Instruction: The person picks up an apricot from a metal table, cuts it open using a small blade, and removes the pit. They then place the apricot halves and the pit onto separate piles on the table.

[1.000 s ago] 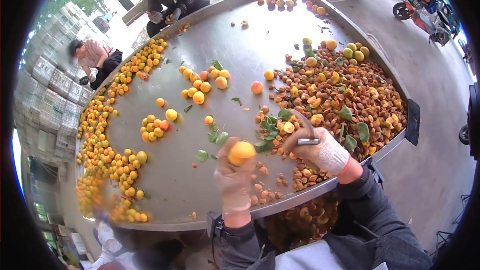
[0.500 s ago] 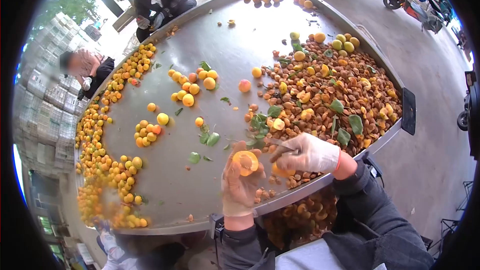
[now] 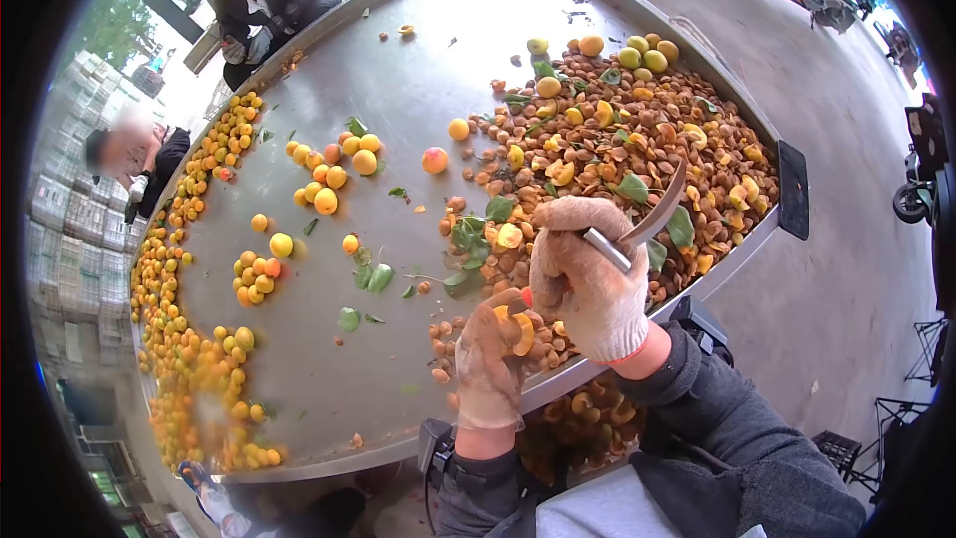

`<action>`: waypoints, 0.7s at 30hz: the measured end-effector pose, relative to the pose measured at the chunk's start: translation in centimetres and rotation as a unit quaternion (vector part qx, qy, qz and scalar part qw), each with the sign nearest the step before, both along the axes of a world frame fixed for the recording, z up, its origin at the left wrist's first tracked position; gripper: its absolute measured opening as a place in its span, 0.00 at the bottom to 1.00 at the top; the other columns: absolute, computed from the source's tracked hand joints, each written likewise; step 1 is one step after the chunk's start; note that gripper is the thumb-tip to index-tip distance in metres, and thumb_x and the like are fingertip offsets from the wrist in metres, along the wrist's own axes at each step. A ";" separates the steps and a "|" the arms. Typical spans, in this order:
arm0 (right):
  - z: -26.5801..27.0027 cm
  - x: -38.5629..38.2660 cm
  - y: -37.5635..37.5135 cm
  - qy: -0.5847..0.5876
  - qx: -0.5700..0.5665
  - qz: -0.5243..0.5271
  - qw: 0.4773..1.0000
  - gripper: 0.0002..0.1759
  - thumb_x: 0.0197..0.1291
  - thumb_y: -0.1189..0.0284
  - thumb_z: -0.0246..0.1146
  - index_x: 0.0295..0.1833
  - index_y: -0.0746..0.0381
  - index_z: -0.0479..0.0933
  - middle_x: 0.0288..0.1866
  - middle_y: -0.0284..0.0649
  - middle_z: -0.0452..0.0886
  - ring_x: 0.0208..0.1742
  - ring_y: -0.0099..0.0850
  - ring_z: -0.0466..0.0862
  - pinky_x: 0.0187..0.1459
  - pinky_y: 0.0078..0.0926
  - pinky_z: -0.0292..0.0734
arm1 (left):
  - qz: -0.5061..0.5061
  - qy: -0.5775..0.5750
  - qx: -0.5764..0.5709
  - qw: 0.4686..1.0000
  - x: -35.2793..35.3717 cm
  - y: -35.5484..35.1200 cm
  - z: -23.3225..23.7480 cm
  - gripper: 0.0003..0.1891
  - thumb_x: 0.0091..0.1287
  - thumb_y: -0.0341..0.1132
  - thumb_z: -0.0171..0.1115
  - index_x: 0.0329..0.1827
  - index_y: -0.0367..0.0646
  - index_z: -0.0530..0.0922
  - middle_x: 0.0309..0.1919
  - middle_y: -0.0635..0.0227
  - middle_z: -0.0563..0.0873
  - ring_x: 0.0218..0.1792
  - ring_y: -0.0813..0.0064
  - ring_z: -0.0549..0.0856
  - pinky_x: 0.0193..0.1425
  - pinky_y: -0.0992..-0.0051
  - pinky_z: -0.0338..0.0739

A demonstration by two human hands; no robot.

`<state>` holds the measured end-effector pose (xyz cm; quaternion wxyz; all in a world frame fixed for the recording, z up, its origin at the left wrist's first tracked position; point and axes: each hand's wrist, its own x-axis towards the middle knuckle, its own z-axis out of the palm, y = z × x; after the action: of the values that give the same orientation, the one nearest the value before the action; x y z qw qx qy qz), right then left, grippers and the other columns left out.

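Left hand point(image 3: 490, 364) grips a halved apricot point(image 3: 519, 331); right hand point(image 3: 588, 279) clenches a knife point(image 3: 649, 222) (blade upward) over the pits point(image 3: 637, 154).

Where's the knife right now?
Head view, right of centre: the knife is in the right hand, blade up over the pit pile, just above the left hand's apricot.

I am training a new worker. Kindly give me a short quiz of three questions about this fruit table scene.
1. True or false: the right hand holds a curved knife.
2. The left hand holds: A) a leaf, B) an apricot, C) a cup?
3. Fill in: the brown pits are heaped on the person's ___ side of the table.
Key: 1 true; 2 B; 3 right.
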<state>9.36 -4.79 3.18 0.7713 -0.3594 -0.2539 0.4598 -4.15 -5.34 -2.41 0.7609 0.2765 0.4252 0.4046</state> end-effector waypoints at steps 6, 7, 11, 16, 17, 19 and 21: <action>-0.9 0.5 1.0 -0.326 0.085 0.031 0.941 0.10 0.60 0.84 0.55 0.46 0.67 0.77 0.24 0.33 0.74 0.16 0.17 0.67 0.17 0.18 0.60 | 0.006 0.104 0.059 0.993 0.7 -0.2 0.2 0.21 0.75 0.48 0.53 0.49 0.35 0.80 0.23 0.72 0.76 0.20 0.82 0.77 0.21 0.82 0.73; -0.6 0.7 1.2 -0.324 0.082 0.032 0.942 0.10 0.60 0.84 0.55 0.46 0.67 0.77 0.24 0.33 0.74 0.16 0.17 0.67 0.17 0.18 0.60 | -0.011 0.168 0.079 0.983 0.7 -0.3 0.3 0.19 0.75 0.45 0.53 0.47 0.35 0.80 0.19 0.75 0.73 0.17 0.83 0.76 0.19 0.81 0.71; -1.7 1.6 2.9 0.124 -0.070 0.162 0.976 0.10 0.67 0.77 0.51 0.49 0.63 0.76 0.19 0.26 0.59 0.14 0.16 0.57 0.15 0.16 0.51 | -0.057 0.190 0.118 0.973 -0.2 0.4 -1.1 0.17 0.75 0.43 0.53 0.44 0.36 0.81 0.17 0.76 0.72 0.15 0.85 0.74 0.16 0.82 0.66; -4.1 1.6 4.1 0.255 -0.114 0.146 0.949 0.09 0.67 0.75 0.52 0.50 0.60 0.74 0.20 0.25 0.59 0.15 0.16 0.56 0.17 0.17 0.49 | -0.070 0.190 0.162 0.966 -0.2 0.7 -0.9 0.17 0.75 0.42 0.51 0.49 0.35 0.79 0.19 0.74 0.75 0.15 0.87 0.71 0.14 0.85 0.60; -4.5 1.6 4.2 0.254 -0.114 0.146 0.949 0.09 0.67 0.75 0.52 0.50 0.60 0.74 0.20 0.25 0.59 0.15 0.16 0.56 0.17 0.17 0.49 | -0.070 0.190 0.163 0.966 -0.1 0.9 -0.3 0.17 0.75 0.42 0.51 0.49 0.35 0.79 0.19 0.74 0.75 0.15 0.87 0.71 0.14 0.85 0.60; -5.3 1.6 4.5 0.307 -0.119 0.147 0.933 0.09 0.69 0.75 0.51 0.50 0.59 0.74 0.20 0.25 0.57 0.16 0.17 0.55 0.17 0.17 0.49 | -0.029 0.013 -0.022 0.999 0.3 1.4 1.0 0.18 0.76 0.41 0.49 0.59 0.37 0.76 0.24 0.72 0.79 0.15 0.87 0.72 0.15 0.85 0.61; -5.8 1.8 4.6 0.326 -0.108 0.155 0.926 0.09 0.69 0.75 0.51 0.50 0.58 0.74 0.20 0.25 0.56 0.16 0.17 0.55 0.17 0.17 0.49 | -0.064 0.012 0.041 0.997 -0.6 1.5 0.2 0.19 0.76 0.41 0.49 0.62 0.37 0.73 0.29 0.70 0.81 0.17 0.86 0.74 0.16 0.86 0.61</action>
<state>11.12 -0.24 -2.59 0.6868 -0.2271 0.0100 0.6904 -4.77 -3.89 -2.21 0.7681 0.3391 0.3991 0.3686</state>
